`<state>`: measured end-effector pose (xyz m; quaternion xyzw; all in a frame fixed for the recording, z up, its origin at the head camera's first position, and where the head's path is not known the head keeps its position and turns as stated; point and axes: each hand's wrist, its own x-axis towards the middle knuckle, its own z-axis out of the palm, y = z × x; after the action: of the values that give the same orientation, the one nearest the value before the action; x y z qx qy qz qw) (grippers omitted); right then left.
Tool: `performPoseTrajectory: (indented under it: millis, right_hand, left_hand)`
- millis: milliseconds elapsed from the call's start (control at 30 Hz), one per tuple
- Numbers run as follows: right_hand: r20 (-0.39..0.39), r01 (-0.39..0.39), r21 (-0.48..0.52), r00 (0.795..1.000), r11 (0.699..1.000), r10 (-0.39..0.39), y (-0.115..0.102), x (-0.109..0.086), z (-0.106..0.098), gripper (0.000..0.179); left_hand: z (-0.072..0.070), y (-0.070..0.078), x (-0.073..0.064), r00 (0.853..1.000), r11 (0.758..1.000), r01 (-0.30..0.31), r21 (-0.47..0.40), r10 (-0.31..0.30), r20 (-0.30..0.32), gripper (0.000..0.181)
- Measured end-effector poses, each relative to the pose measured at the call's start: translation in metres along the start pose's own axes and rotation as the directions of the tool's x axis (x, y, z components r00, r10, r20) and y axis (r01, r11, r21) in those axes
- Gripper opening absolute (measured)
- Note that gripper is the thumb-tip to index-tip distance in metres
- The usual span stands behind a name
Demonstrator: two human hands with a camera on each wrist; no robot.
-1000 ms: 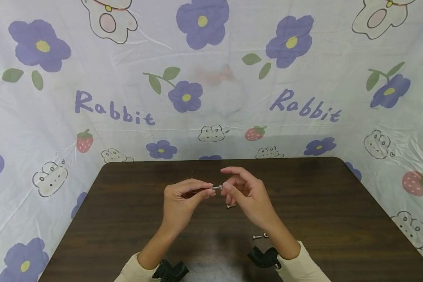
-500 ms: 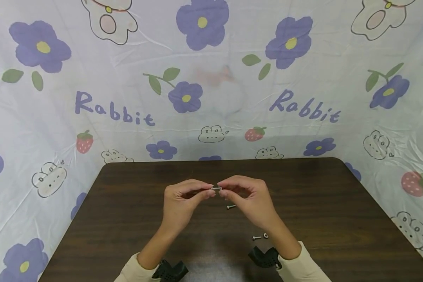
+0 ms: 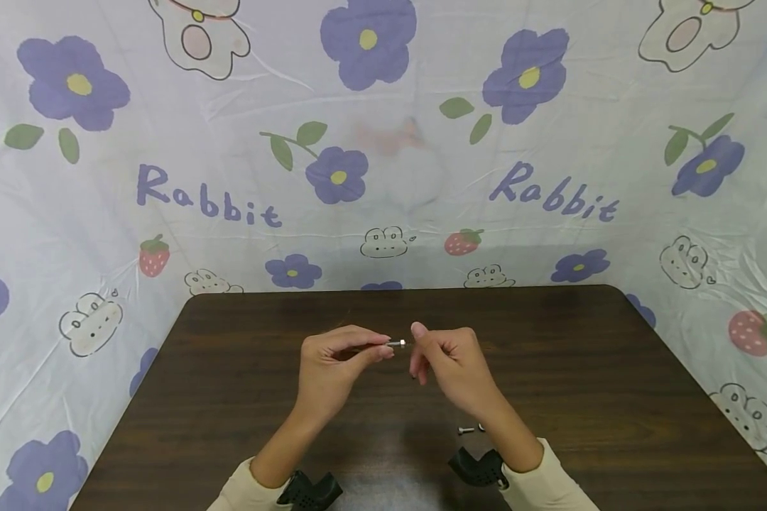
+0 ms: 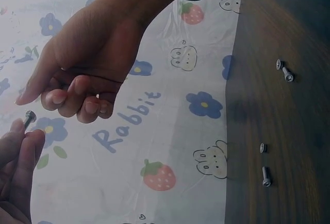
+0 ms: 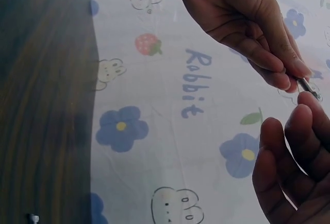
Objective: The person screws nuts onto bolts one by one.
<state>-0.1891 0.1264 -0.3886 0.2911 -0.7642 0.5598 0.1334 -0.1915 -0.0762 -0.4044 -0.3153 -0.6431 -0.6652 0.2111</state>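
A small silver bolt [image 3: 396,343] lies level between the thumb and fingertips of my left hand [image 3: 332,365]. Its wide end points right, toward the other hand, as the left wrist view also shows with the bolt [image 4: 30,117] sticking up from the fingertips. My right hand [image 3: 457,365] is just right of that end, thumb raised and fingers loosely bent, holding nothing. In the right wrist view the bolt's shank [image 5: 306,86] passes close by the right fingertips [image 5: 309,100]. The left fingers cover the bolt's other end.
On the dark wooden table [image 3: 230,397] lies a second bolt [image 3: 465,430] beside a nut [image 3: 481,427], partly behind the right wrist. Another bolt [image 4: 266,176] and nut [image 4: 263,148] show in the left wrist view. A printed cloth [image 3: 383,206] hangs around the table.
The right hand came to the bolt's wide end half a second ago, thumb and fingers around it, and has now drawn off it with the thumb lifted. The left hand keeps its pinch, nearly still.
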Motion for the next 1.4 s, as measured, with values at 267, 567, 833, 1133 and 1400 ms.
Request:
performPoseTrajectory:
  millis: [267,567,833,1133,1400]
  right_hand:
    - [0.038,0.035,0.028,0.999,0.999,-0.036,0.001,0.002,-0.009,0.019]
    - [0.014,0.129,0.018,0.992,0.992,-0.129,0.004,0.002,-0.008,0.021]
    - [0.025,0.129,0.001,0.991,0.992,-0.129,0.003,0.002,-0.007,0.013]
    - [0.03,0.053,-0.055,0.998,0.997,-0.051,0.0,0.002,-0.003,0.045]
    - [0.011,0.097,-0.011,0.995,0.995,-0.097,0.0,0.003,-0.009,0.012]
  left_hand:
    - [0.0,0.0,0.002,1.0,1.0,-0.002,-0.012,0.001,-0.011,0.013]
    - [-0.002,-0.001,0.002,1.0,1.0,0.01,-0.021,-0.01,-0.006,0.013]
    - [-0.001,-0.003,0.0,1.0,1.0,0.015,-0.018,-0.015,0.003,0.013]
    - [0.003,-0.002,0.0,1.0,1.0,-0.002,-0.002,0.002,0.014,0.011]
    - [0.003,-0.002,0.0,1.0,1.0,-0.011,0.014,0.011,-0.01,0.014]
